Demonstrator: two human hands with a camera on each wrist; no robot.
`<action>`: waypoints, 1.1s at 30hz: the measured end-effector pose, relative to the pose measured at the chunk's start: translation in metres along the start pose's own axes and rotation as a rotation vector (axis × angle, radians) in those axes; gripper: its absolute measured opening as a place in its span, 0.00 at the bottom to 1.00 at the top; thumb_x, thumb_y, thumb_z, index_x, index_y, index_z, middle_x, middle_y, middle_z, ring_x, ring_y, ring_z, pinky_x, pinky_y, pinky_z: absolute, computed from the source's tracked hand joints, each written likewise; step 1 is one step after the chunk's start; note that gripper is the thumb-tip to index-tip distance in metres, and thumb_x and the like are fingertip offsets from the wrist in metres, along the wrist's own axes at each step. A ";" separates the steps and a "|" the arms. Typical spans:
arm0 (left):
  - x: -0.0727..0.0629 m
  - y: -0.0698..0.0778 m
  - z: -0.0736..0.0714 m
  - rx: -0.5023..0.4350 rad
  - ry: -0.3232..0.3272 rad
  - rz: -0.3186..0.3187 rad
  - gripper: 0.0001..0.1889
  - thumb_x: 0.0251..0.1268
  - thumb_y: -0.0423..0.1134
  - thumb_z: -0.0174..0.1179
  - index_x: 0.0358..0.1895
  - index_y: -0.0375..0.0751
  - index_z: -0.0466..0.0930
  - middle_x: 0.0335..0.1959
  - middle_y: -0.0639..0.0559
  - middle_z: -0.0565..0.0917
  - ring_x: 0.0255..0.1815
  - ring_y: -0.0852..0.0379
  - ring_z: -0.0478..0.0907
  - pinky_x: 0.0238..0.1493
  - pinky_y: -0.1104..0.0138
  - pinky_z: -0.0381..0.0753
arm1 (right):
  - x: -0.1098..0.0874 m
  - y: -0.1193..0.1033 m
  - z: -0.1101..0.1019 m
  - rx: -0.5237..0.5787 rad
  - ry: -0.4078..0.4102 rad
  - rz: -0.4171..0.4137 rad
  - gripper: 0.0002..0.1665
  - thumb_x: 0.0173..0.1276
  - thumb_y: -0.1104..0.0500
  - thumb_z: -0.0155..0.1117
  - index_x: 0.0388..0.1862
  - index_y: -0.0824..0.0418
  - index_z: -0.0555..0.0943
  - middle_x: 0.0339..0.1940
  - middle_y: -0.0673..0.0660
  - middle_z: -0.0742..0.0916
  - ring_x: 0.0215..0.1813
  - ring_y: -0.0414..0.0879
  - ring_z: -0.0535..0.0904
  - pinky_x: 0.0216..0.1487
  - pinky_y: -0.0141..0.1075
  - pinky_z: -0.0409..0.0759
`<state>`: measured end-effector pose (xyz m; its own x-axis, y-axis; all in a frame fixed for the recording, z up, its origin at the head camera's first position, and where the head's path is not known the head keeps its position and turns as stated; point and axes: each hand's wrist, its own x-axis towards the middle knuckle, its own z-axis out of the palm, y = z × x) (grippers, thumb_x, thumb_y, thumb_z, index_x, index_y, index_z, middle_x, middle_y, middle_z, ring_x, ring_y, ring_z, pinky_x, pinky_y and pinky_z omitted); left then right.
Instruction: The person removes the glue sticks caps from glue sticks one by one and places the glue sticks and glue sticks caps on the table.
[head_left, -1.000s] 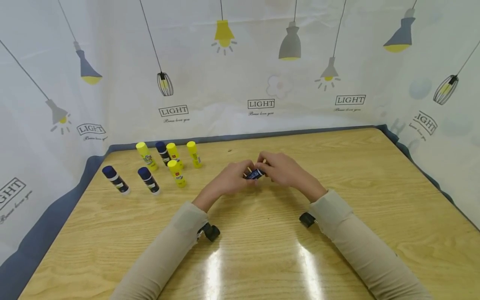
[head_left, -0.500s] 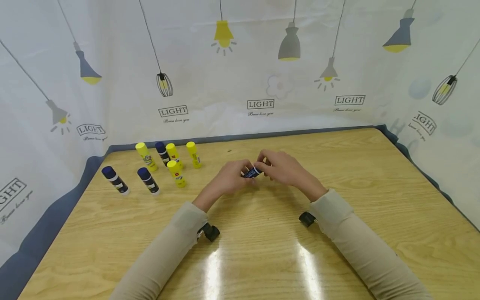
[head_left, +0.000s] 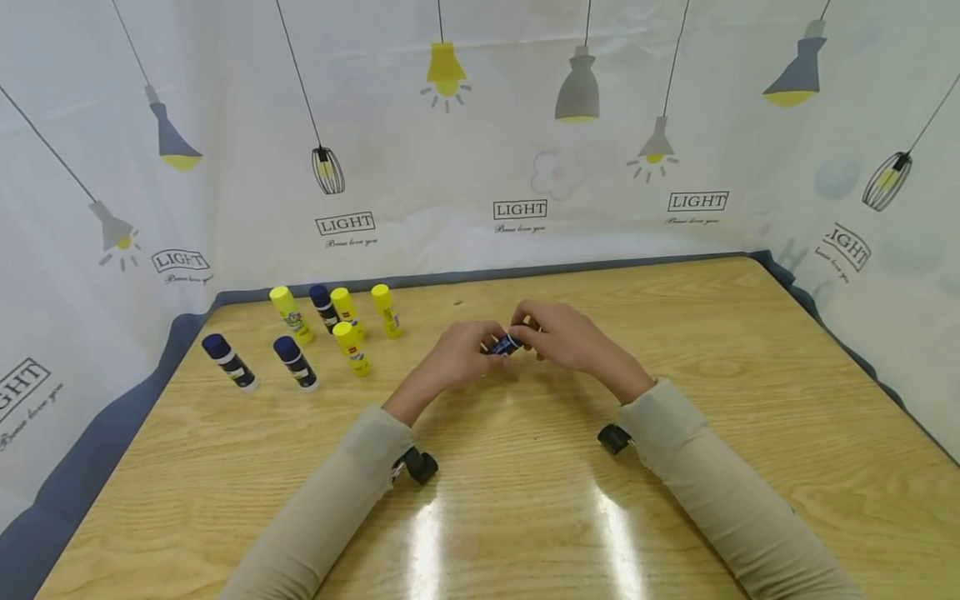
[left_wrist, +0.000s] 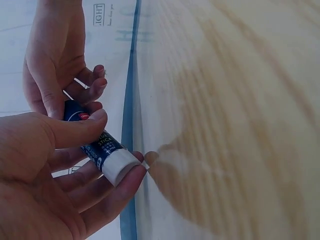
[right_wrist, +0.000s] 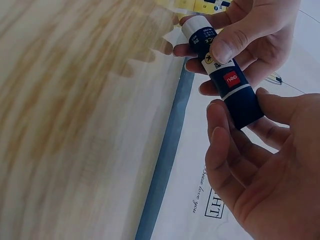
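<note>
One dark-blue glue stick [right_wrist: 212, 57] is held up between the two hands, gap between them small. White base [right_wrist: 197, 26] is pointed toward the left hand [head_left: 463, 354], cap [right_wrist: 243, 107] toward the right hand [head_left: 558, 335]. Barrel is tilted, not level; in the head view the cap end is set slightly farther out than the base end. No contact with the tabletop [head_left: 712, 375] is seen in the wrist views.

Left hand: barrel is pinched, thumb laid across the label, fingers curled under and reaching the base. Right hand: cap is pinched between thumb and fingers, other fingers bent loosely.

Handling, judged by look: light, stiff plastic tube; hard to crush or break. Smooth surface, so some slip or roll is to be expected under fingertips. Best hold for steadying is judged to be mid-barrel, with the cap gripped by its sides; both are already covered by the hands. Cap appears seated on the barrel; how tightly cannot be told.

To the left of the left hand, well apart from it, four yellow glue sticks [head_left: 351, 348] and three more dark-blue sticks [head_left: 296, 363] are stood upright in a loose group. Nearest to the left hand are two of the yellow ones. None of the group is touched by either hand.
</note>
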<state>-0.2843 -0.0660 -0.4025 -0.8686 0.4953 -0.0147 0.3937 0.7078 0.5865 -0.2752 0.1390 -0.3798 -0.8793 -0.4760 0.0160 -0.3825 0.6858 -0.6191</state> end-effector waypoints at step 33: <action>0.001 -0.003 0.003 -0.008 0.019 0.002 0.19 0.68 0.45 0.70 0.58 0.44 0.82 0.46 0.46 0.88 0.46 0.51 0.84 0.46 0.59 0.82 | 0.002 0.002 0.004 0.004 0.014 -0.021 0.14 0.85 0.50 0.52 0.54 0.55 0.80 0.37 0.61 0.88 0.27 0.46 0.80 0.30 0.40 0.77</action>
<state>-0.2852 -0.0660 -0.4064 -0.8733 0.4871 0.0024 0.3936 0.7027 0.5927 -0.2767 0.1379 -0.3841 -0.8749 -0.4826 0.0404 -0.4002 0.6735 -0.6215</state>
